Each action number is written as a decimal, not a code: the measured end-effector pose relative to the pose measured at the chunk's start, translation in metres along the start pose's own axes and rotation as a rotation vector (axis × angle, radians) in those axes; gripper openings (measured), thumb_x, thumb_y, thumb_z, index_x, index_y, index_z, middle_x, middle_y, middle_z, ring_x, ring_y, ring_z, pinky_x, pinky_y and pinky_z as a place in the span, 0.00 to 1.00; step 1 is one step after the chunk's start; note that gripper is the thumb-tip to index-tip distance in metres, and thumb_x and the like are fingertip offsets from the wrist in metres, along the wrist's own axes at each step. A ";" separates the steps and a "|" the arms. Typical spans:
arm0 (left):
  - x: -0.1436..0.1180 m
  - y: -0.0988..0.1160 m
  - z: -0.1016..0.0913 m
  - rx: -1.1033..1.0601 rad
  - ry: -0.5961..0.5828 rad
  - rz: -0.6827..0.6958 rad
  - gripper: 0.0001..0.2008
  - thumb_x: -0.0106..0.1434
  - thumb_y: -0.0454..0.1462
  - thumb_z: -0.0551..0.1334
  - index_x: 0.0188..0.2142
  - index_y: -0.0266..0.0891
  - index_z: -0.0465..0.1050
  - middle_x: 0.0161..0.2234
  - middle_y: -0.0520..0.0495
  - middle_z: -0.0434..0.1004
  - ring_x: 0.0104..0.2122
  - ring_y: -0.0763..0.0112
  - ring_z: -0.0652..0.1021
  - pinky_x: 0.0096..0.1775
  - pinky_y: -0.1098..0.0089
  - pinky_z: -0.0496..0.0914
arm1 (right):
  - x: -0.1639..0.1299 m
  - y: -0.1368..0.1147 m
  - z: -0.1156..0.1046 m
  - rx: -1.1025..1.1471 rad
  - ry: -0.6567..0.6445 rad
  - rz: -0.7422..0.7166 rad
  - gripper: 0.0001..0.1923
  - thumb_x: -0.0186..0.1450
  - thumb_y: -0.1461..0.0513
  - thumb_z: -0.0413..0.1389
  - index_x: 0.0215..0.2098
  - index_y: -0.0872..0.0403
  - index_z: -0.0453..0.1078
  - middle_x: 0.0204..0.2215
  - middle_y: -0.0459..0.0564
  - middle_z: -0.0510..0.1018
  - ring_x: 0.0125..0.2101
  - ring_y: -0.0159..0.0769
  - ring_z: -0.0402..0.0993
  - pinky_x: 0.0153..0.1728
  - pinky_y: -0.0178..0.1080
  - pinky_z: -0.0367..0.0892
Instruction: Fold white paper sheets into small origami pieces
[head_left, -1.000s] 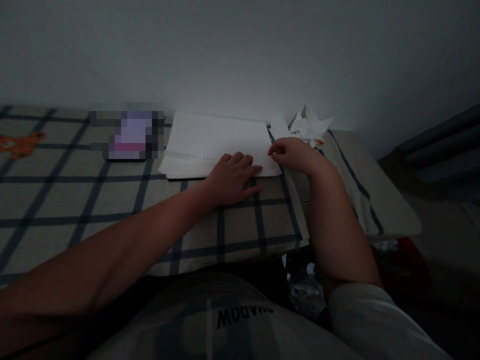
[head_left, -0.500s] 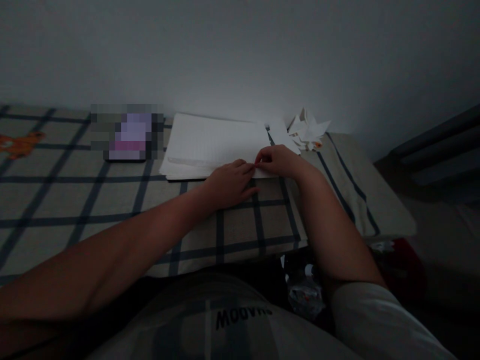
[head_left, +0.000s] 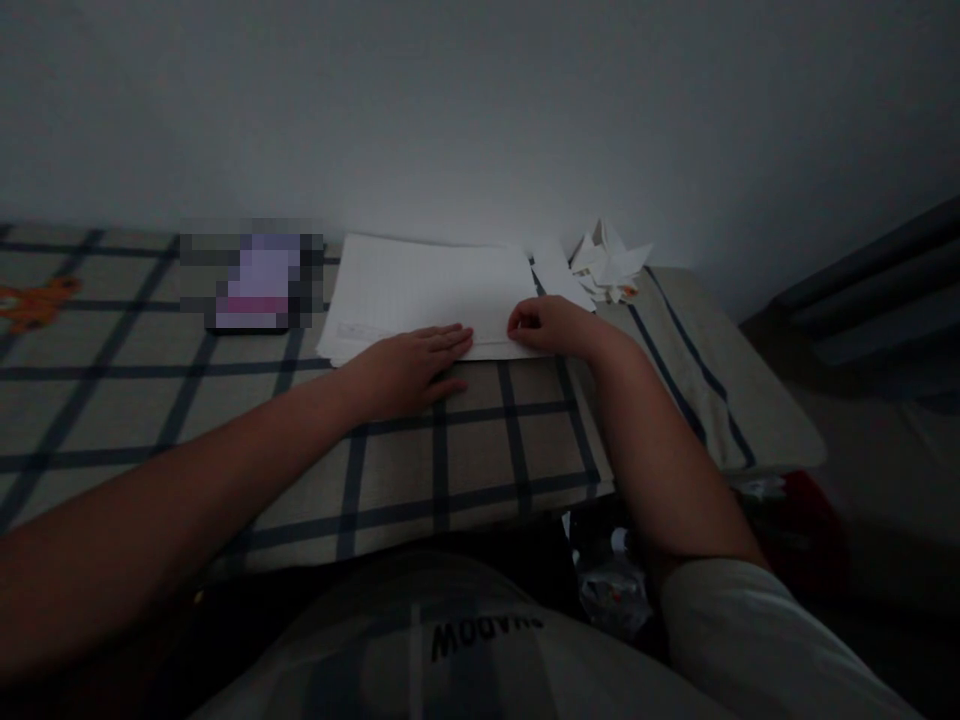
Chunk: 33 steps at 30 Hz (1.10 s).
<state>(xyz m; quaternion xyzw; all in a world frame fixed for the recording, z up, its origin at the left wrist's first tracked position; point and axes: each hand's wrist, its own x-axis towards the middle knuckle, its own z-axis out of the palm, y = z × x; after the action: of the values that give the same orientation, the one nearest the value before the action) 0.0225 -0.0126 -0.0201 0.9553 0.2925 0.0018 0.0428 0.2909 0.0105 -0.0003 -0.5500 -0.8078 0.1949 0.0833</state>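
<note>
Head view, dim light. A stack of white paper (head_left: 431, 290) lies on a checked cloth (head_left: 465, 450) against the wall, its near edge toward the person. Left hand (head_left: 409, 365): flat, palm down, fingers extended and close together, fingertips resting on the near edge of the paper, heel of the hand on the cloth. Right hand (head_left: 551, 325): curled at the paper's near right corner, thumb and fingers drawn together on the sheet edge; whether the top sheet is actually pinched cannot be told in this light. The two hands lie near each other but apart, with a strip of paper edge between them. Beyond the right hand, near the wall, a loose white sheet (head_left: 559, 270) and a small heap of folded paper pieces (head_left: 609, 262). To the left of the paper, a blurred dark flat object (head_left: 251, 285) on the cloth. Lower right, below the cloth's edge, crumpled wrapping (head_left: 611, 585) on the floor
</note>
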 end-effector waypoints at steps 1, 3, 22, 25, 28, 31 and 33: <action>0.000 0.001 0.000 -0.004 0.003 -0.004 0.33 0.75 0.48 0.48 0.70 0.29 0.55 0.72 0.40 0.53 0.71 0.63 0.57 0.69 0.66 0.50 | -0.001 -0.003 0.000 -0.005 0.019 -0.002 0.10 0.64 0.64 0.57 0.40 0.58 0.79 0.31 0.51 0.80 0.30 0.34 0.71 0.33 0.36 0.62; 0.001 0.003 0.001 -0.008 0.013 -0.009 0.33 0.75 0.49 0.49 0.70 0.28 0.56 0.72 0.39 0.53 0.71 0.61 0.57 0.69 0.65 0.50 | -0.001 -0.011 0.003 -0.015 0.061 -0.029 0.10 0.64 0.64 0.57 0.39 0.57 0.79 0.31 0.51 0.80 0.30 0.33 0.71 0.34 0.36 0.62; -0.016 -0.016 -0.001 -0.024 -0.041 0.010 0.35 0.74 0.50 0.52 0.72 0.32 0.49 0.72 0.38 0.50 0.72 0.62 0.53 0.70 0.62 0.45 | 0.009 -0.022 0.026 0.164 0.009 -0.112 0.13 0.65 0.59 0.56 0.41 0.58 0.78 0.32 0.51 0.80 0.31 0.34 0.72 0.36 0.37 0.64; -0.024 -0.020 -0.003 -0.017 -0.038 0.011 0.36 0.74 0.51 0.51 0.72 0.32 0.49 0.73 0.39 0.49 0.72 0.63 0.53 0.70 0.62 0.44 | 0.007 -0.022 0.025 0.182 0.008 -0.089 0.13 0.65 0.58 0.56 0.40 0.58 0.77 0.31 0.51 0.80 0.32 0.34 0.72 0.35 0.37 0.64; -0.031 -0.023 -0.002 -0.011 -0.031 0.003 0.36 0.74 0.51 0.51 0.72 0.32 0.49 0.73 0.40 0.49 0.72 0.63 0.52 0.70 0.62 0.44 | 0.006 -0.028 0.022 0.147 -0.006 -0.053 0.12 0.65 0.58 0.56 0.40 0.57 0.77 0.32 0.50 0.80 0.32 0.34 0.72 0.35 0.36 0.64; -0.032 -0.024 0.001 -0.010 -0.020 -0.002 0.36 0.74 0.52 0.51 0.72 0.32 0.49 0.73 0.40 0.49 0.72 0.63 0.53 0.70 0.62 0.45 | 0.010 -0.041 0.019 0.031 -0.031 -0.016 0.11 0.65 0.60 0.55 0.42 0.56 0.76 0.35 0.52 0.82 0.32 0.35 0.73 0.34 0.36 0.63; -0.032 -0.023 0.003 -0.003 -0.004 -0.003 0.36 0.74 0.52 0.50 0.72 0.32 0.50 0.72 0.39 0.50 0.72 0.62 0.53 0.70 0.61 0.44 | 0.015 -0.053 0.020 -0.099 -0.023 0.040 0.13 0.67 0.58 0.54 0.43 0.57 0.76 0.37 0.56 0.83 0.34 0.39 0.75 0.35 0.38 0.64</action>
<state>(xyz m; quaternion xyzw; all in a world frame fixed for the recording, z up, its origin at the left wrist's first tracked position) -0.0171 -0.0117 -0.0244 0.9548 0.2937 0.0005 0.0447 0.2327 0.0027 0.0023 -0.5674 -0.8061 0.1626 0.0425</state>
